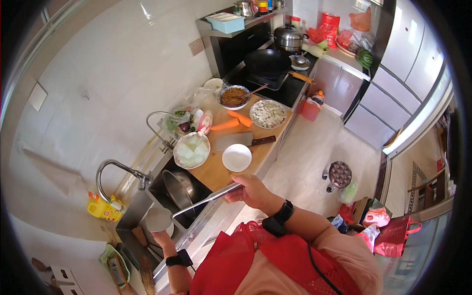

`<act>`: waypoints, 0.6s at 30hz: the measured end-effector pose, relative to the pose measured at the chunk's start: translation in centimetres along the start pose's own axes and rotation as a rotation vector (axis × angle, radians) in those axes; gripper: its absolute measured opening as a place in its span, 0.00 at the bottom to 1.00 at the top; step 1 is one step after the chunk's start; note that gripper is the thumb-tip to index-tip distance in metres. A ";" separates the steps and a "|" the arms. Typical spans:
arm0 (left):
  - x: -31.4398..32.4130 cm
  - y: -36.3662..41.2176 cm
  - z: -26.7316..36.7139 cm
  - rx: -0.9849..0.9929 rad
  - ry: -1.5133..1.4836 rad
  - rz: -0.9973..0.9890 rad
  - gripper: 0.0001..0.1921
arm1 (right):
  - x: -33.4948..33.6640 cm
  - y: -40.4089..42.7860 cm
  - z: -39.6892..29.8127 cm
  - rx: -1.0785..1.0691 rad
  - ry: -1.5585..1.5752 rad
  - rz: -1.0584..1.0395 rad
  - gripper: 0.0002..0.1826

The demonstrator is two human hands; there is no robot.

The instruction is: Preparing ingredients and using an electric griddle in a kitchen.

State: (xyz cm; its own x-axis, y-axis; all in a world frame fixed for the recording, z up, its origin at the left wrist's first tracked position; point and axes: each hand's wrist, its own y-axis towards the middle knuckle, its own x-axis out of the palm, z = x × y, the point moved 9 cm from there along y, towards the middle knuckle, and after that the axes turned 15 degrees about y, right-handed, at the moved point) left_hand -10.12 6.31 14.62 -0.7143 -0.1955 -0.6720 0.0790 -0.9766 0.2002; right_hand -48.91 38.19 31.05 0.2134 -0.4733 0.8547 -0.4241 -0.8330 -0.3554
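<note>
My right hand (250,190) grips the long metal handle (217,194) of a kitchen utensil, seemingly a wok spatula. Its broad, pale grey head (159,219) is over the sink, where my left hand (163,239) holds its lower edge. Part of my left hand's fingers is hidden behind the head. Just beyond my right hand, a white bowl (237,158) stands on the wooden cutting board (210,173). Behind it lies a cleaver (234,141) with a dark handle.
A metal basin (179,190) leans in the sink (127,230) beneath a faucet (110,166). On the counter are carrots (239,118), a plate of pale chunks (191,150), a plate of white diced food (268,113) and a bowl of brown food (233,97). A wok (267,62) sits on the stove.
</note>
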 end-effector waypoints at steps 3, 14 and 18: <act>0.6 0.0 6.5 0.014 -0.214 -0.166 0.20 | -0.2 -0.2 -0.8 -0.031 -0.021 0.022 0.15; 4.0 -3.0 11.3 -0.361 -1.081 -0.794 0.35 | 4.3 2.1 0.7 -0.156 -0.398 -0.221 0.11; 3.0 -2.7 12.1 -0.344 -1.395 -0.856 0.36 | 8.2 1.8 3.2 -0.141 -0.737 -0.538 0.12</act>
State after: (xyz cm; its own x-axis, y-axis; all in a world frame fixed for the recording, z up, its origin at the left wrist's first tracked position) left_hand -20.91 9.50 20.72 -0.6436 0.4084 0.6473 -0.6310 -0.7618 -0.1467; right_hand -45.09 31.95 36.20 0.8986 -0.1359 0.4172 -0.1984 -0.9739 0.1102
